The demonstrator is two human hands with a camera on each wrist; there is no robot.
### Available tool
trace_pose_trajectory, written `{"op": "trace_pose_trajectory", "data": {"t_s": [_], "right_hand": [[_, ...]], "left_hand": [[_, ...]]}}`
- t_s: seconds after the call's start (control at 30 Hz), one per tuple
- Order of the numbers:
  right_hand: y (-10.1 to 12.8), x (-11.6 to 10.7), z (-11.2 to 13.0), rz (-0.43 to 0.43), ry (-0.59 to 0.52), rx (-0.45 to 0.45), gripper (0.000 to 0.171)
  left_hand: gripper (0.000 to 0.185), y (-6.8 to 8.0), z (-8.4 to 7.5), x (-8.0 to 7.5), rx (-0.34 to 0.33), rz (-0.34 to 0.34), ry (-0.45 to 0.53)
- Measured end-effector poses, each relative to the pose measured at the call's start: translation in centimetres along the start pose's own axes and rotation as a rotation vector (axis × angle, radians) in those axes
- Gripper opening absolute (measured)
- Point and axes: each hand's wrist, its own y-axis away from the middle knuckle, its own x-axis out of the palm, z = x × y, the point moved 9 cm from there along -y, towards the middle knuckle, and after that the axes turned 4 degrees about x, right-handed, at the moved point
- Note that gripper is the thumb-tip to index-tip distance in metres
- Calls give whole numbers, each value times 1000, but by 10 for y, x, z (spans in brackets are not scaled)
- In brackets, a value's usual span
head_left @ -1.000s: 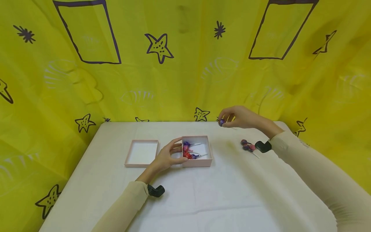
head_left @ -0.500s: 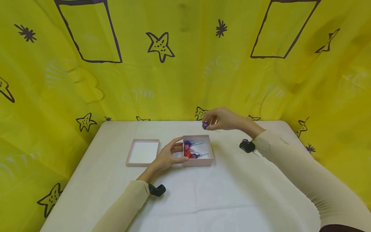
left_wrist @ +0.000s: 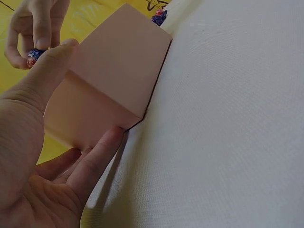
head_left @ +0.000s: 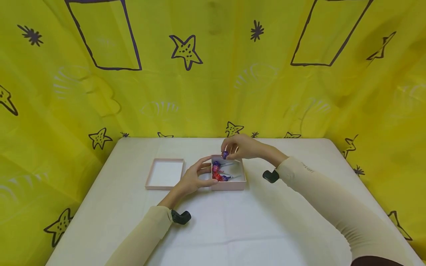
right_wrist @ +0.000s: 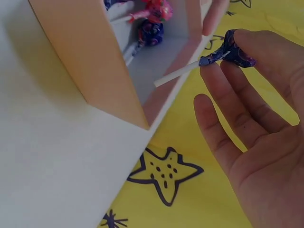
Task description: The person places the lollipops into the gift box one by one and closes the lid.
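In the head view my right hand [head_left: 242,146] pinches a lollipop [head_left: 225,154] in a purple wrapper above the far edge of an open pink box [head_left: 228,185]. The right wrist view shows the lollipop's white stick [right_wrist: 176,75] pointing toward the box interior. My left hand [head_left: 193,179] holds the box's left side, the thumb at the near corner and the fingers toward the far corner. Inside, several wrapped lollipops [head_left: 217,177], red, pink and purple, lie with heads to the left and sticks to the right.
Left of the box lies its pink-rimmed lid [head_left: 165,188], white inside up. More lollipops [left_wrist: 159,18] lie on the table beyond the box in the left wrist view; my right arm covers them in the head view. A yellow patterned curtain [head_left: 213,92] hangs behind the white table [head_left: 213,225].
My right hand has carried the lollipop leftward and lower, from the table's far right side to over the box. The left hand has stayed on the box.
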Motion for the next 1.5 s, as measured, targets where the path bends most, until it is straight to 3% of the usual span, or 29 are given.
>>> {"op": "trace_pose_trajectory", "data": {"t_s": [0.57,1.1,1.5], "right_hand": [[-11,46,-13,72,37,-7,19],[-11,64,-18,144,53,28,19],[-14,71,-24,148,59,30,19]], "left_hand": [[89,1,-3,0,0,9,11],[88,0,-2,1,7,14,31],[88,1,0,0,-1,15,28]]}}
